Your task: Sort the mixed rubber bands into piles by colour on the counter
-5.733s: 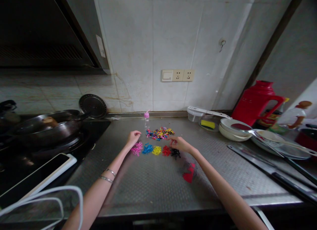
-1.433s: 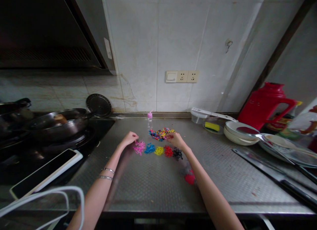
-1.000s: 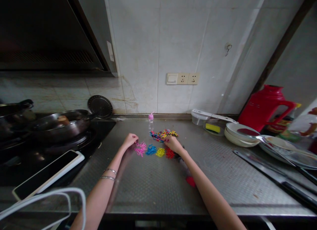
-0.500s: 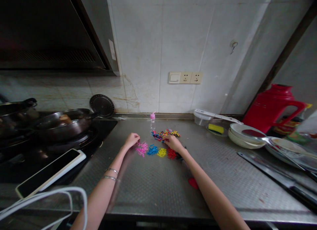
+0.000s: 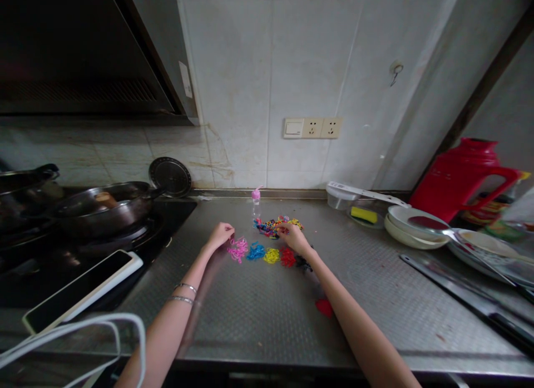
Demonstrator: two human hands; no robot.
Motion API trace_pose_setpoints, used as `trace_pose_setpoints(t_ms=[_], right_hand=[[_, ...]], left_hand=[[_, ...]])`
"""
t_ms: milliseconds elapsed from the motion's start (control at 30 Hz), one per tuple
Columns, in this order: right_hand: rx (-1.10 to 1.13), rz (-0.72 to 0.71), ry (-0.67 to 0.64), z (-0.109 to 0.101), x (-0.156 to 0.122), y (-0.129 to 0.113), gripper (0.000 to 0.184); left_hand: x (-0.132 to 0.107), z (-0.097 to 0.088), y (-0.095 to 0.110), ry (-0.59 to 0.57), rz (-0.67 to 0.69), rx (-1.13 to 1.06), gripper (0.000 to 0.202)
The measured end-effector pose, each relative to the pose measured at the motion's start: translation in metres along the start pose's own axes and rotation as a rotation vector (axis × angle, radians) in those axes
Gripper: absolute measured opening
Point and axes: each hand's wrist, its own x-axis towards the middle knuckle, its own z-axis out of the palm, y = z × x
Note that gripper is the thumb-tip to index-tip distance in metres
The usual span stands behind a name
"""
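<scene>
A mixed heap of small coloured bands lies on the steel counter. In front of it sit separate little piles: pink, blue, yellow, red and black. My left hand rests curled beside the pink pile, fingers closed. My right hand reaches to the near edge of the mixed heap with its fingers pinched together; what they hold is too small to see. A small clear bottle with a pink cap stands behind the heap.
A stove with a pan and a phone lies to the left. White cable loops at bottom left. Bowls, a sponge, a red jug and long utensils crowd the right. A red piece lies beside my right forearm.
My right hand moved from the red pile back up to the mixed heap. The left hand stayed by the pink pile. The view shifted slightly.
</scene>
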Motion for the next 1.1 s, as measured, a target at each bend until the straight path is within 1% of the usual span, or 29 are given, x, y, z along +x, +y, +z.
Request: trace_pose_setpoints(t_ms=[67, 133, 267, 333, 400, 500, 633, 800, 900, 933, 1000, 1100], right_hand=[[0.025, -0.019, -0.001, 0.002, 0.0, -0.008, 0.026], [0.059, -0.067, -0.032, 0.006, -0.001, -0.019, 0.026], [0.111, -0.208, -0.145, 0.019, -0.005, -0.042, 0.027], [0.121, -0.249, -0.208, 0.024, -0.008, -0.049, 0.029], [0.124, -0.271, -0.241, 0.026, -0.009, -0.051, 0.03], [0.127, -0.258, -0.221, 0.023, -0.008, -0.048, 0.032], [0.127, -0.196, -0.117, 0.01, -0.002, -0.034, 0.029], [0.093, -0.021, 0.035, -0.019, 0.005, -0.007, 0.03], [0.082, 0.033, 0.107, -0.037, 0.007, 0.008, 0.031], [0.068, 0.045, 0.114, -0.041, 0.007, 0.011, 0.03], [0.027, 0.05, 0.087, -0.045, 0.005, 0.012, 0.027], [-0.037, -0.016, -0.049, -0.038, 0.001, 0.0, 0.023]], left_hand=[[0.0, 0.0, 0.0, 0.0, -0.002, -0.007, 0.021], [0.0, 0.0, 0.0, 0.0, -0.01, -0.008, 0.022], [0.0, 0.001, -0.002, -0.002, -0.007, 0.008, 0.022], [0.0, 0.002, -0.002, 0.005, -0.001, 0.028, 0.022], [0.001, 0.002, -0.003, 0.006, 0.0, 0.035, 0.021], [0.001, 0.002, -0.004, -0.004, -0.006, 0.025, 0.021], [0.002, 0.002, -0.003, 0.004, -0.019, 0.036, 0.02], [0.0, 0.001, 0.002, 0.002, -0.017, 0.026, 0.02], [-0.001, 0.0, 0.003, 0.004, -0.015, 0.022, 0.019], [-0.001, 0.0, 0.004, 0.004, -0.015, 0.021, 0.019], [-0.001, 0.0, 0.004, -0.001, -0.013, 0.02, 0.019], [0.0, -0.001, 0.003, -0.003, -0.008, 0.031, 0.019]])
